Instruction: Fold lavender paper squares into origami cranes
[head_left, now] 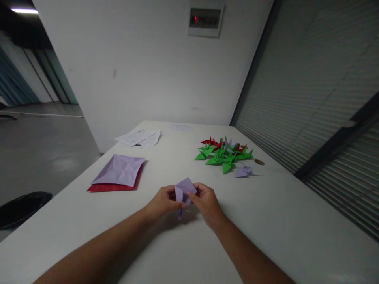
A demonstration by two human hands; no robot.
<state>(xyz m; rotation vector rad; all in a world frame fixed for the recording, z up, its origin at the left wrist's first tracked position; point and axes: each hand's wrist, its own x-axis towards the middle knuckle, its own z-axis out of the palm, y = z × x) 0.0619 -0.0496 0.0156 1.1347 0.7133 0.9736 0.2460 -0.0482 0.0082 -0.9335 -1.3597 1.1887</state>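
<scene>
Between my two hands is a partly folded piece of lilac origami paper [186,187], held just above the white table. My left hand [164,202] pinches its left side and lower edge, with the thumb in front and the fingers mostly hidden behind. On the other side, my right hand [206,201] grips it with the thumb on the front face. A narrow folded point of the paper hangs down below the thumbs. To the right lies a finished lilac paper crane [244,170], apart from both hands.
Beyond it is a pile of green, red and lilac paper cranes [220,156]. Creased lilac sheets [120,169] lie over red paper [112,188] at the left. Printed papers [140,138] rest farther back. A round hole [259,162] and a blind-covered window [322,86] are at right; a black bin [23,209] stands left.
</scene>
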